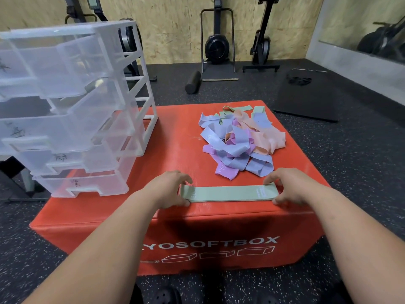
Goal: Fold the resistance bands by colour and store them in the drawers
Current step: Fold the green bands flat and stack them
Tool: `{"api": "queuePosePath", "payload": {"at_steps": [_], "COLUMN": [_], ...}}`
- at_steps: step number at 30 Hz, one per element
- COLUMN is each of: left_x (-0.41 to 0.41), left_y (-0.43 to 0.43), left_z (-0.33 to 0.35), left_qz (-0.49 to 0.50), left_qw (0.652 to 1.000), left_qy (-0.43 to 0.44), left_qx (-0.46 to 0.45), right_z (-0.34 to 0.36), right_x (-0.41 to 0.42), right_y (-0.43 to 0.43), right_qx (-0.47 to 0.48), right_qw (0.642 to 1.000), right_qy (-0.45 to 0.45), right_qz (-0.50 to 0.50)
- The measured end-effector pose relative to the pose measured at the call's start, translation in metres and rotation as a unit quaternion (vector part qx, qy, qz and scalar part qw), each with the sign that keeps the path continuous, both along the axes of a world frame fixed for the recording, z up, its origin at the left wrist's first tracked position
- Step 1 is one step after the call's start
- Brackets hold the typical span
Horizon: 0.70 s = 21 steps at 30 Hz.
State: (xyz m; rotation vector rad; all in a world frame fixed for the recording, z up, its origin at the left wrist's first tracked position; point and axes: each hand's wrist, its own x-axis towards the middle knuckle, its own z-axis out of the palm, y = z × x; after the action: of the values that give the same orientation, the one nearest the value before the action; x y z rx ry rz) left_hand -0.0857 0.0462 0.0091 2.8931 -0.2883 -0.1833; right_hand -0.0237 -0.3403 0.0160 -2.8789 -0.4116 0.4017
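A pale green resistance band (228, 193) lies flat and stretched out along the front edge of the red soft box (175, 137). My left hand (169, 187) pinches its left end. My right hand (289, 187) pinches its right end. Behind the band sits a tangled pile of bands (240, 141) in blue, purple, peach and green. On the box's left part stands a clear plastic drawer unit (72, 106) with several drawers pulled partly out, looking empty.
The box rests on black speckled rubber floor (350, 172). A black foam roller (192, 82), a dark mat (306, 95) and gym machines (218, 44) stand farther back against a plywood wall. My dark shoes (166, 296) show below the box.
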Motion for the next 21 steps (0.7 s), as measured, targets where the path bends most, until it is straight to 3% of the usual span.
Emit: {"api": "queuePosePath", "payload": {"at_steps": [11, 18, 21], "left_x": [0.041, 0.091, 0.118], "left_y": [-0.024, -0.043, -0.045], "left_z": [0.005, -0.005, -0.012], "left_qz": [0.035, 0.061, 0.066], "left_qw": [0.992, 0.982, 0.979], "left_qy": [-0.078, -0.108, -0.115], "left_qx": [-0.09, -0.142, -0.155], "right_z": [0.011, 0.019, 0.026], "right_x": [0.021, 0.065, 0.105], "right_y": [0.025, 0.057, 0.064], "right_qx": [0.142, 0.197, 0.18], "right_qw": [0.987, 0.971, 0.971], "right_qy": [-0.075, -0.132, -0.15], "right_qz": [-0.02, -0.033, -0.039]}}
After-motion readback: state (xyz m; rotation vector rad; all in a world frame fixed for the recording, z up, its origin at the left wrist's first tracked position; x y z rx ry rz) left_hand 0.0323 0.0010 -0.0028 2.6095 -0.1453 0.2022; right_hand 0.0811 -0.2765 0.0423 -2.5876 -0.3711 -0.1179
